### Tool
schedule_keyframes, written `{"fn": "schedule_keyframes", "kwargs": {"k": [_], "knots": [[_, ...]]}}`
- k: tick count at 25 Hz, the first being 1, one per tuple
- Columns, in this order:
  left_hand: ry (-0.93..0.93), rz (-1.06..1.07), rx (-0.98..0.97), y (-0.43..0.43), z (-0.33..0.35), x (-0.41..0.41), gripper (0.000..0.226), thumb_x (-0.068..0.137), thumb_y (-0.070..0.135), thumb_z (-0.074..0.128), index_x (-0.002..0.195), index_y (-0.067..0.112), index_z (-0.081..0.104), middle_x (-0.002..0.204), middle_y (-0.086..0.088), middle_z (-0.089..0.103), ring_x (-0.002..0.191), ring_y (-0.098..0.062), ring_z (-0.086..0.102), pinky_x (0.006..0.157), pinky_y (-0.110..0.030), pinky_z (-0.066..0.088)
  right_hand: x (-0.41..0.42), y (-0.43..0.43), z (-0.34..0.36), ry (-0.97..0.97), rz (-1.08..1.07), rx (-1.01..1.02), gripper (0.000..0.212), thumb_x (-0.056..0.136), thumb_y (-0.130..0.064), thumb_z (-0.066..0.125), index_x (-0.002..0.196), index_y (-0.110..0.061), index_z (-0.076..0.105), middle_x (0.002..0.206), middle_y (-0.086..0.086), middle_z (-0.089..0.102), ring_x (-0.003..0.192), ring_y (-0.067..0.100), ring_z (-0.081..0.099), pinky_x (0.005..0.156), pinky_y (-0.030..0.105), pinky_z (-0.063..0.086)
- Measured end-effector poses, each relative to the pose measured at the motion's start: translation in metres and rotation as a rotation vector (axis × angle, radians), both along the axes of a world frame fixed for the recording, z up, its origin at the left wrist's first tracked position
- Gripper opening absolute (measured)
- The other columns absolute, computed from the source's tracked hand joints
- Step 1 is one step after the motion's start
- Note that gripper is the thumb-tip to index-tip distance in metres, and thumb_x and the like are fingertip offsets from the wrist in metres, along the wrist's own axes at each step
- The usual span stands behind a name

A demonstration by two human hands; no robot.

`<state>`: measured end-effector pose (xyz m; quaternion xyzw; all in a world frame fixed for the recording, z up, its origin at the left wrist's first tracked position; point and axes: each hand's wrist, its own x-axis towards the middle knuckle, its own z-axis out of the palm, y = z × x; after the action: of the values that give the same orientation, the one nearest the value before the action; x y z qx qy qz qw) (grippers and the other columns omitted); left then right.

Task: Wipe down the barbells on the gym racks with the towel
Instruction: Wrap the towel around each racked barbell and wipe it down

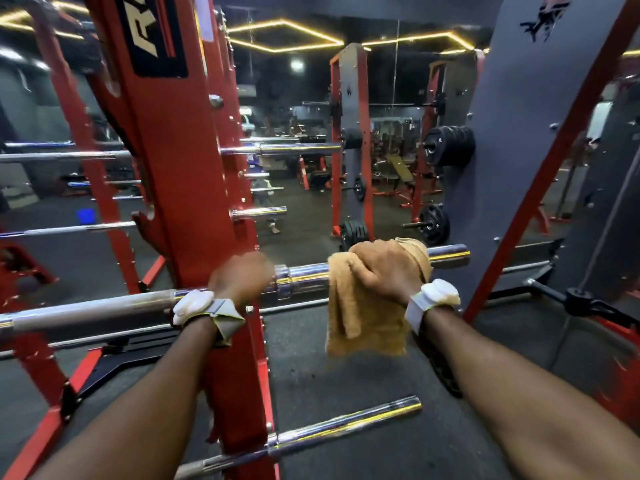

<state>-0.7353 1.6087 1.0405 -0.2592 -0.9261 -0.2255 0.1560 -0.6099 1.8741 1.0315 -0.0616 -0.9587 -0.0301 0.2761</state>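
A chrome barbell point(304, 277) lies across the red rack upright point(194, 202) at waist height, its sleeve pointing right. A tan towel point(367, 317) is draped over that sleeve, and my right hand point(381, 271) grips the towel around the bar. My left hand point(239, 277) is blurred and curls over the bar at the collar, just right of the upright. Another barbell point(346, 426) rests lower on the same rack, and more bars point(298, 148) sit on higher pegs.
A grey and red rack column point(512, 150) stands on the right with black plates point(448, 147) hung on it. A mirror wall behind reflects more racks. Black rubber floor point(346, 375) lies below. A black cable handle point(585, 304) sits low at right.
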Motion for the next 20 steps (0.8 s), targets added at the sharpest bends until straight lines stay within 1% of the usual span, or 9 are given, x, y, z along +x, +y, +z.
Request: {"fn": "schedule_keyframes", "kwargs": {"k": [2, 4, 7, 8, 10, 13, 17, 19, 20], "knots": [[0.012, 0.001, 0.252, 0.008, 0.002, 0.003, 0.030, 0.082, 0.043, 0.035, 0.088, 0.031, 0.062, 0.086, 0.004, 0.069, 0.089, -0.026, 0.064, 0.074, -0.036, 0.050, -0.021, -0.007, 0.021, -0.162, -0.103, -0.145, 0.057, 0.096, -0.053, 0.022, 0.103, -0.022, 0.069, 0.112, 0.009, 0.071, 0.105, 0.034, 0.064, 0.086, 0.040, 0.042], [0.104, -0.028, 0.298, 0.030, 0.004, 0.012, 0.024, 0.084, 0.036, 0.041, 0.088, 0.028, 0.063, 0.087, 0.005, 0.067, 0.091, -0.024, 0.063, 0.077, -0.038, 0.051, -0.032, -0.019, 0.024, -0.215, -0.125, -0.201, 0.057, 0.099, -0.047, 0.024, 0.106, -0.019, 0.073, 0.115, 0.012, 0.071, 0.108, 0.033, 0.064, 0.088, 0.040, 0.042], [0.177, -0.060, 0.148, 0.071, 0.001, 0.033, 0.031, 0.078, 0.042, 0.042, 0.090, 0.028, 0.067, 0.087, 0.005, 0.072, 0.088, -0.023, 0.067, 0.073, -0.035, 0.051, -0.018, -0.016, -0.005, 0.127, 0.071, 0.009, 0.039, 0.099, -0.042, 0.039, 0.090, -0.019, 0.069, 0.092, 0.006, 0.072, 0.087, 0.032, 0.066, 0.079, 0.043, 0.039], [0.241, -0.047, 0.098, 0.083, -0.001, 0.037, 0.033, 0.078, 0.042, 0.042, 0.089, 0.026, 0.068, 0.086, 0.004, 0.073, 0.086, -0.022, 0.068, 0.070, -0.033, 0.050, -0.008, -0.006, -0.016, 0.200, 0.161, 0.073, 0.033, 0.098, -0.042, 0.042, 0.096, -0.020, 0.067, 0.094, 0.004, 0.070, 0.087, 0.030, 0.063, 0.078, 0.044, 0.039], [0.291, -0.035, 0.047, 0.094, 0.001, 0.039, 0.036, 0.078, 0.043, 0.041, 0.086, 0.022, 0.069, 0.082, 0.002, 0.073, 0.083, -0.022, 0.069, 0.067, -0.032, 0.048, 0.005, 0.021, -0.031, 0.199, 0.278, 0.155, 0.038, 0.097, -0.047, 0.042, 0.118, -0.021, 0.061, 0.111, 0.001, 0.066, 0.100, 0.025, 0.058, 0.087, 0.044, 0.042], [0.140, -0.111, 0.035, 0.119, 0.012, 0.045, 0.046, 0.071, 0.051, 0.034, 0.084, 0.022, 0.067, 0.083, 0.002, 0.072, 0.083, -0.027, 0.067, 0.069, -0.037, 0.053, 0.018, 0.069, -0.023, 0.170, 0.271, 0.142, 0.041, 0.095, -0.050, 0.040, 0.119, -0.023, 0.060, 0.110, 0.000, 0.066, 0.100, 0.025, 0.058, 0.088, 0.043, 0.042], [-0.024, -0.165, 0.023, 0.154, 0.020, 0.053, 0.028, 0.071, 0.043, 0.041, 0.067, 0.020, 0.056, 0.072, -0.001, 0.065, 0.078, -0.030, 0.063, 0.062, -0.033, 0.047, 0.003, 0.045, -0.002, 0.137, -0.031, -0.032, 0.046, 0.091, -0.044, 0.026, 0.083, -0.023, 0.067, 0.086, 0.000, 0.072, 0.083, 0.027, 0.064, 0.076, 0.041, 0.034], [-0.057, -0.165, 0.068, 0.166, 0.018, 0.052, 0.027, 0.069, 0.039, 0.039, 0.063, 0.015, 0.049, 0.065, -0.005, 0.058, 0.076, -0.036, 0.060, 0.059, -0.035, 0.045, -0.004, 0.023, -0.006, 0.229, -0.056, -0.019, 0.039, 0.093, -0.039, 0.032, 0.075, -0.023, 0.062, 0.078, 0.000, 0.069, 0.075, 0.027, 0.062, 0.073, 0.042, 0.034], [-0.062, -0.159, 0.086, 0.170, 0.017, 0.049, 0.029, 0.070, 0.039, 0.039, 0.065, 0.014, 0.051, 0.066, -0.005, 0.060, 0.077, -0.035, 0.061, 0.061, -0.036, 0.048, 0.000, 0.023, -0.015, 0.276, -0.019, 0.021, 0.033, 0.095, -0.038, 0.037, 0.080, -0.024, 0.062, 0.080, -0.001, 0.068, 0.076, 0.026, 0.060, 0.074, 0.043, 0.035]]}}
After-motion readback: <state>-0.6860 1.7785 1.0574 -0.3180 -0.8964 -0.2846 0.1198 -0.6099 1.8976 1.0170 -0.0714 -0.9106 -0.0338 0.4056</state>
